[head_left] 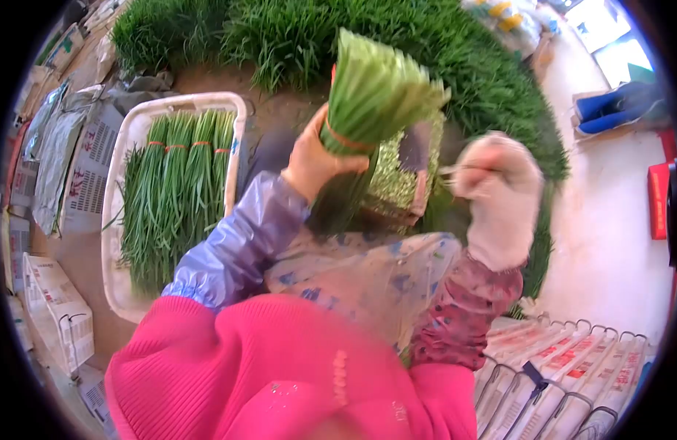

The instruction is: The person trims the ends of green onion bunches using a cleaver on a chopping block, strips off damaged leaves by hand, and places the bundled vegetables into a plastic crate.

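Observation:
My left hand (307, 163) is bare and wrapped around a thick bunch of garlic chives (379, 92), its pale cut ends tilted up and to the right. An orange-red band (346, 139) circles the bunch close to my fingers; the leaves hang down below my hand. To the right, apart from the bunch, my right hand (497, 172) wears a whitish glove and is closed, blurred by motion. Something thin and pale seems to stick out of its fingers, too smeared to name. Behind the bunch, a container (419, 194) holds small green and pale trimmings.
On the left, a white plastic crate (239, 121) holds several banded chive bundles (178, 187). Loose chives (287, 40) are heaped along the back and right. Flattened printed packaging (82, 158) lies far left. A wire rack (573, 396) with white printed packs stands at lower right.

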A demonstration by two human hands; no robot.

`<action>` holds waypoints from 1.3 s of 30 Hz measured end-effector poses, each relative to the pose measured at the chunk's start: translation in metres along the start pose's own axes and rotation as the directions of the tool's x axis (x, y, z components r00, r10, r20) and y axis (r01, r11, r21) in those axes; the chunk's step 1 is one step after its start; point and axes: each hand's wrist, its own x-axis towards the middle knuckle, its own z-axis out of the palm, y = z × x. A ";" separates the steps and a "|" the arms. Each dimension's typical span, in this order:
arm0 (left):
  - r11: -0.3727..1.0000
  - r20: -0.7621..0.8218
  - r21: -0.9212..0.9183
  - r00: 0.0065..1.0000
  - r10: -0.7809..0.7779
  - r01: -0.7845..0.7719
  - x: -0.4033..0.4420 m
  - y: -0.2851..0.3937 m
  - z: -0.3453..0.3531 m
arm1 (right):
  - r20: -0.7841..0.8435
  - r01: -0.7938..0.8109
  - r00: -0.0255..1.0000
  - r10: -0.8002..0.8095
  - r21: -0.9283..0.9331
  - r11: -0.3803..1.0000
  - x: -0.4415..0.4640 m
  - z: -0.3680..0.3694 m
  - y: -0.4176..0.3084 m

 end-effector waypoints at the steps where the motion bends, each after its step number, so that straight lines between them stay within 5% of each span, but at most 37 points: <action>1: 0.994 -0.065 0.101 0.997 0.048 -0.042 0.002 0.004 -0.004 | -0.073 -0.404 0.914 0.400 -0.273 0.873 -0.006 0.009 -0.002; 3: 0.981 -0.097 -0.150 0.986 -0.135 0.120 0.014 0.024 -0.009 | -0.094 -0.395 0.910 0.404 -0.493 0.775 -0.022 0.002 0.048; 5: 0.976 -0.303 -0.193 0.941 -0.152 0.095 0.030 0.008 -0.034 | -0.327 -0.383 0.924 0.199 -0.791 0.478 -0.031 -0.014 0.077; 9: 0.836 -0.460 -0.540 0.795 -0.396 0.104 0.049 0.005 -0.082 | -0.432 -0.408 0.896 0.103 -0.709 0.575 -0.041 -0.040 0.075; 10: 0.735 -0.373 -0.664 0.791 -0.485 0.138 0.048 0.009 -0.091 | -0.433 -0.392 0.898 0.078 -0.707 0.589 -0.038 -0.035 0.074; 14: 0.773 -0.428 -0.614 0.755 -0.497 0.160 0.031 -0.010 -0.120 | -0.464 -0.413 0.863 0.198 -0.425 0.806 -0.029 0.005 0.070; 16: 0.775 -0.415 -0.626 0.803 -0.428 0.090 0.024 -0.021 -0.133 | -0.277 -0.363 0.927 0.253 -0.490 0.793 -0.027 0.025 0.084; 17: 0.780 -0.407 -0.617 0.809 -0.424 0.099 0.023 -0.025 -0.140 | -0.154 -0.203 0.979 0.135 -0.808 0.553 -0.028 0.032 0.099; 18: 0.769 -0.401 -0.635 0.818 -0.412 0.076 0.023 -0.029 -0.145 | -0.153 -0.251 0.963 0.222 -0.814 0.524 -0.029 0.043 0.120; 19: 0.756 -0.395 -0.652 0.827 -0.401 0.055 0.022 -0.032 -0.149 | -0.128 -0.508 0.794 0.595 -0.676 0.533 -0.020 0.057 0.121; 20: 0.725 -0.392 -0.687 0.812 -0.433 0.054 0.022 -0.034 -0.152 | 0.019 -0.486 0.735 0.678 -0.684 0.545 -0.025 0.075 0.138; 22: 0.719 -0.398 -0.695 0.823 -0.405 0.018 0.024 -0.044 -0.168 | 0.143 -0.405 0.695 0.705 -0.731 0.548 -0.041 0.114 0.128; 26: 0.781 -0.535 -0.622 0.760 -0.370 -0.058 0.013 -0.042 -0.173 | 0.165 -0.282 0.771 0.615 -0.777 0.562 -0.068 0.133 0.137; 28: 0.755 -0.541 -0.652 0.743 -0.394 -0.075 0.012 -0.044 -0.173 | 0.138 -0.117 0.858 0.495 -0.885 0.450 -0.071 0.132 0.135; 32: 0.762 -0.522 -0.633 0.801 -0.292 -0.135 0.014 -0.071 -0.197 | 0.139 -0.048 0.903 0.406 -0.908 0.417 -0.075 0.122 0.116; 35: 0.755 -0.522 -0.635 0.811 -0.265 -0.162 0.012 -0.069 -0.198 | 0.154 -0.057 0.924 0.350 -0.850 0.524 -0.088 0.101 0.114; 39: 0.726 -0.452 -0.659 0.875 -0.175 -0.195 0.006 -0.050 -0.184 | 0.203 -0.102 0.828 0.523 -0.862 0.496 -0.106 0.044 0.110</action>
